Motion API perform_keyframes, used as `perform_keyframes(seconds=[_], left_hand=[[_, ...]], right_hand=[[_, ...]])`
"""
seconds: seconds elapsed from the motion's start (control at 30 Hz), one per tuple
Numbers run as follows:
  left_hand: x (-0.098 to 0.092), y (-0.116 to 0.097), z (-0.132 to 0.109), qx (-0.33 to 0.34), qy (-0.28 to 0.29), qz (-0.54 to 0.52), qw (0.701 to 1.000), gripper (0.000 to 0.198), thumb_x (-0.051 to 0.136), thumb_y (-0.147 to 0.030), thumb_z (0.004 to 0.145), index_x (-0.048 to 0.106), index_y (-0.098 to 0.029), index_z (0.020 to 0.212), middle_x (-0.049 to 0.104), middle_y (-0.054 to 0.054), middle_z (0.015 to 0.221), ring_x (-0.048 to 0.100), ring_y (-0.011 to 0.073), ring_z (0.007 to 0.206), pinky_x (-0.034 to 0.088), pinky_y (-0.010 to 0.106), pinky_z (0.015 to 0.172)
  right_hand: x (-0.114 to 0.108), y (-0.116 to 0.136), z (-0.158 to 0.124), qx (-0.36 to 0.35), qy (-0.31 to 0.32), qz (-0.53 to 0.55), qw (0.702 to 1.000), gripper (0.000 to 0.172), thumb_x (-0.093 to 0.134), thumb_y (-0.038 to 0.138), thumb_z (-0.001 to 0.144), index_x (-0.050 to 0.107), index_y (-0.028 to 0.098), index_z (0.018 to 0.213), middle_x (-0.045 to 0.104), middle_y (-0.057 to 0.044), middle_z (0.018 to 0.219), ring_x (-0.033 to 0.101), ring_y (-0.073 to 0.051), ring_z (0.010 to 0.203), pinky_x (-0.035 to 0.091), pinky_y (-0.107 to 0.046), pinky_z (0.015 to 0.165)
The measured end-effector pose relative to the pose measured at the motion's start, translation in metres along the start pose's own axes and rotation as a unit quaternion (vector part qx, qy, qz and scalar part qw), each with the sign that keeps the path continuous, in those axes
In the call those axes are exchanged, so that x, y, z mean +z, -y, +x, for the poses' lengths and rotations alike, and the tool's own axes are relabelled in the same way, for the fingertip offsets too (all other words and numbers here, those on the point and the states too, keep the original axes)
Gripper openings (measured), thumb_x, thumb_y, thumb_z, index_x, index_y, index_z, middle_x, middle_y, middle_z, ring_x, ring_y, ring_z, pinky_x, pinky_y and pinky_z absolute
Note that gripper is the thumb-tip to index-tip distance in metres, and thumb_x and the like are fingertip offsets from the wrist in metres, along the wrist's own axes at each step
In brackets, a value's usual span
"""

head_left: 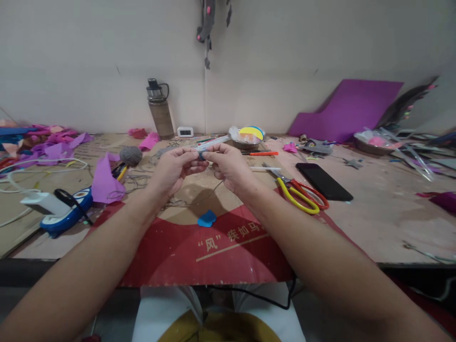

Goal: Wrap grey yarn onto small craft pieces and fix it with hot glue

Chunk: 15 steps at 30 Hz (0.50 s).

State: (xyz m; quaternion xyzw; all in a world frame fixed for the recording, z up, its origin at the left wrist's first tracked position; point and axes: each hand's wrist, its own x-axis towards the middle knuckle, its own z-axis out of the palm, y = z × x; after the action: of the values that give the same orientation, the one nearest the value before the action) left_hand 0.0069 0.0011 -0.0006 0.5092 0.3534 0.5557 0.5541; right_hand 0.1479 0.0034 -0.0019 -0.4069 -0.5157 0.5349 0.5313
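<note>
My left hand and my right hand meet above the middle of the table, fingertips pinched together on a small dark blue-grey piece held between them. A thin grey thread hangs down from the hands toward the table. A small blue felt scrap lies on the red cardboard sheet just below my hands. Most of the held piece is hidden by my fingers.
Yellow-and-red scissors and a black phone lie to the right. A grey yarn ball, purple felt and a blue-white tool sit left. A water bottle, a metal bowl and purple foam sheet stand behind.
</note>
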Motion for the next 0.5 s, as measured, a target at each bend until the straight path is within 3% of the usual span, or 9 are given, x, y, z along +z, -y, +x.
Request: perform_keyframes(seconds=[0.23,0.5], left_hand=[[-0.0001,0.0023,0.0006,-0.005,0.004,0.012,1.0,0.012,0.072,-0.022,0.07,0.063,-0.014,0.071,0.067,0.004,0.067,0.067,0.0145,0.062,0.057,0.032,0.072],[-0.0027,0.0025,0.004,0.013,-0.057,0.009,0.998,0.009,0.068,-0.017,0.071,0.061,-0.013,0.069,0.063,0.001,0.059,0.064,0.0116,0.054,0.055,0.024,0.059]], right_hand=[[0.0023,-0.0027,0.0018,-0.009,-0.031,-0.007,0.999,0.016,0.064,0.019,0.075,0.049,0.021,0.071,0.041,0.008,0.057,0.025,-0.005,0.041,0.019,-0.023,0.039],[0.0039,-0.008,0.0021,-0.037,-0.018,-0.014,0.999,0.012,0.061,0.024,0.08,0.05,0.021,0.075,0.038,0.01,0.055,0.024,-0.004,0.04,0.018,-0.021,0.039]])
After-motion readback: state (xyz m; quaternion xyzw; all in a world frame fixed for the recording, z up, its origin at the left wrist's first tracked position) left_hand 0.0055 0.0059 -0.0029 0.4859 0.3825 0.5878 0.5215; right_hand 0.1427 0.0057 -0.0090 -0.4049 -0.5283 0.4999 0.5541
